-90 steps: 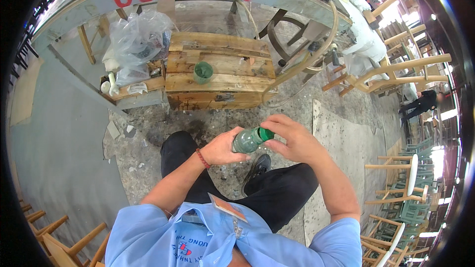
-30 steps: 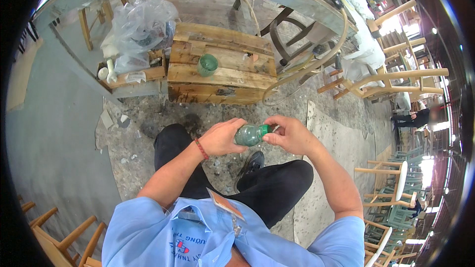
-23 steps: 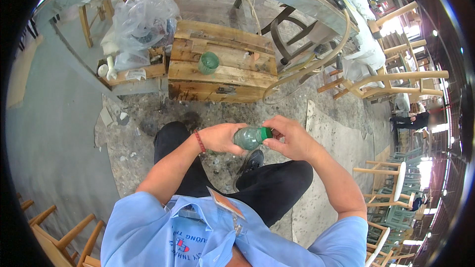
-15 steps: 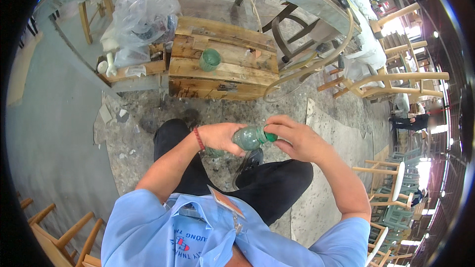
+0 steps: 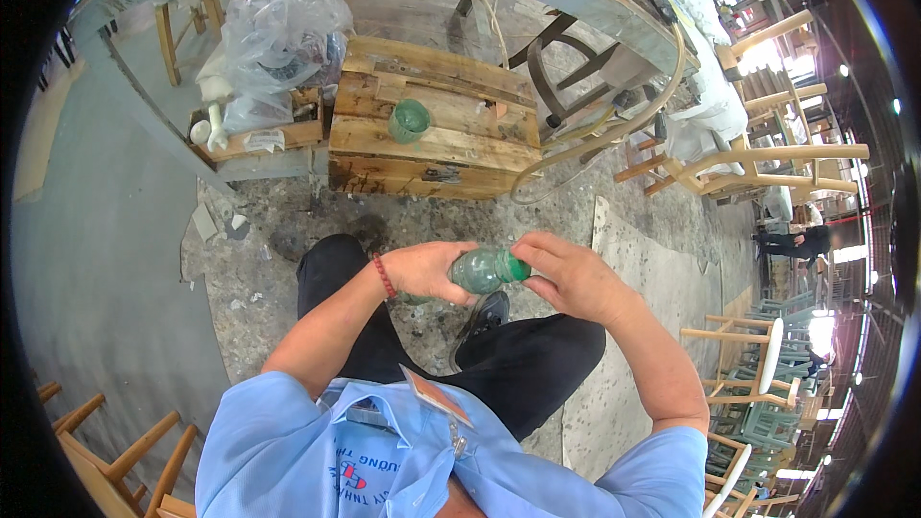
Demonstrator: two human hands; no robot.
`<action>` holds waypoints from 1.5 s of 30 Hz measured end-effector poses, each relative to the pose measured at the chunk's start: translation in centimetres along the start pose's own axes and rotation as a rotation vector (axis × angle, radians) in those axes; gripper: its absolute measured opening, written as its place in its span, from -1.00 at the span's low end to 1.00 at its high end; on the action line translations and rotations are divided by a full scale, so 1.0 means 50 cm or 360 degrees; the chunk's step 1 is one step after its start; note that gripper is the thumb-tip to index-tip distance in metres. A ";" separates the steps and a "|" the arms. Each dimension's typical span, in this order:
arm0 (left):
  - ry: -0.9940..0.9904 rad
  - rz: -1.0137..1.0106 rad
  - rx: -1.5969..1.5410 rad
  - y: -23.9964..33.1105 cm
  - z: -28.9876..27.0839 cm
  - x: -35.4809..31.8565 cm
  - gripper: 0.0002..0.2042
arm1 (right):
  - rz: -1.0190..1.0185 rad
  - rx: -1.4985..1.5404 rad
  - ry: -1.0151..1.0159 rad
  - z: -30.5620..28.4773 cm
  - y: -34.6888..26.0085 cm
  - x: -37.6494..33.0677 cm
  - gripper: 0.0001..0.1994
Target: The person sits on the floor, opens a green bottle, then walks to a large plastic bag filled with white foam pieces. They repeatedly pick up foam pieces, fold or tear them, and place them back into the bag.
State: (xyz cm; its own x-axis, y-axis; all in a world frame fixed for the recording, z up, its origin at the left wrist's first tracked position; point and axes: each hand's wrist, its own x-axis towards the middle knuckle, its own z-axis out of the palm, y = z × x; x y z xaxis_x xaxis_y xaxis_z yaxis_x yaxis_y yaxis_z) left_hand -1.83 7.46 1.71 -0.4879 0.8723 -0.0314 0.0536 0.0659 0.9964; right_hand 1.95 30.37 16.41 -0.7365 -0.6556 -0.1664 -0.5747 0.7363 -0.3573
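Since a second ago, the right hand (image 5: pixel 571 276) has changed its hold: its fingers, curled in against the green cap (image 5: pixel 519 266) before, now stretch forward over the cap's upper edge. Compared with three seconds ago, the bottle (image 5: pixel 475 270) also lies more level, its capped end toward the person's right.

The person's left hand (image 5: pixel 427 269) is clamped around the base end of the clear bottle, the thumb along the near side. At the other end, the right hand's fingertips are at the top of the cap, with the thumb just below it; whether finger and thumb press together on the cap cannot be told. The cap sits at the bottle's neck, and how tightly is too small to tell. Both hands hold the bottle in front of the body, above the stained floor (image 5: pixel 288 216) and near the dark shoe (image 5: pixel 491 312).

A red bracelet (image 5: pixel 386 275) circles the left wrist. Beyond the hands, well apart from the bottle, a green cup (image 5: pixel 410 121) stands upright on a wooden box (image 5: pixel 384 176). Left of the box is a clear plastic bag (image 5: pixel 283 38). Chairs with white seats (image 5: pixel 770 355) stand at the right.
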 end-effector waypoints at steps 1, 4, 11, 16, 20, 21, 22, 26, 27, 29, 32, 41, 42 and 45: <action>-0.0014 -0.0015 0.0015 0.000 -0.001 -0.001 -0.47 | -0.0060 -0.0026 0.0011 0.002 0.002 0.001 -0.53; -0.0022 0.0010 0.0007 0.000 -0.004 -0.001 -0.48 | -0.0144 -0.0060 0.0008 0.007 0.006 0.000 -0.54; 0.0140 0.0011 0.0191 0.004 0.005 -0.003 -0.46 | -0.0042 0.0053 -0.0044 0.011 0.008 -0.001 -0.55; 0.0399 0.0024 0.0378 0.012 0.026 0.011 -0.46 | 0.0162 0.0155 0.0005 0.018 0.029 0.000 -0.57; 0.0630 0.0057 0.0518 0.005 0.048 0.027 -0.47 | 0.0532 0.0354 0.0070 0.036 0.034 -0.005 -0.59; 0.0694 0.0038 0.0529 0.003 0.054 0.033 -0.47 | 0.0745 0.0465 0.0090 0.036 0.030 0.002 -0.60; 0.0758 0.0019 0.0540 0.002 0.060 0.038 -0.47 | 0.0957 0.0577 0.0111 0.037 0.025 0.013 -0.60; 0.0937 0.0083 0.0454 0.002 0.084 0.057 -0.48 | 0.1143 0.0776 0.0272 0.055 0.037 0.010 -0.61; 0.0805 0.0084 0.0358 0.007 0.070 0.053 -0.48 | 0.0931 0.0577 0.0285 0.052 0.038 0.007 -0.62; 0.0479 0.0022 0.0250 0.021 0.039 0.046 -0.47 | 0.0540 0.0133 0.0309 0.031 0.032 -0.001 -0.63; 0.0079 -0.0034 0.0043 0.045 0.010 0.041 -0.41 | -0.0018 -0.0093 0.0379 0.012 0.036 -0.009 -0.66; -0.0086 -0.0047 -0.0129 0.048 0.013 0.034 -0.40 | -0.0389 -0.0200 0.0647 0.019 0.031 0.011 -0.76; -0.0033 -0.0032 -0.0175 0.047 0.020 0.030 -0.40 | -0.0374 -0.0155 0.0686 0.027 0.031 0.014 -0.76; 0.0145 -0.0025 -0.0142 0.055 0.030 0.037 -0.41 | -0.0175 -0.0177 0.0747 0.045 0.033 0.021 -0.78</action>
State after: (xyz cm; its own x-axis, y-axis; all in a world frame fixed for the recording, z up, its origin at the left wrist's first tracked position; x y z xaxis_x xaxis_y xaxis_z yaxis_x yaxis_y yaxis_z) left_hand -1.30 9.98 4.25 -0.5654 0.8237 -0.0436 -0.0305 0.0320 0.9990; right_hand 1.05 30.53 13.59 -0.7358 -0.6030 0.3081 -0.6738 0.6970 -0.2451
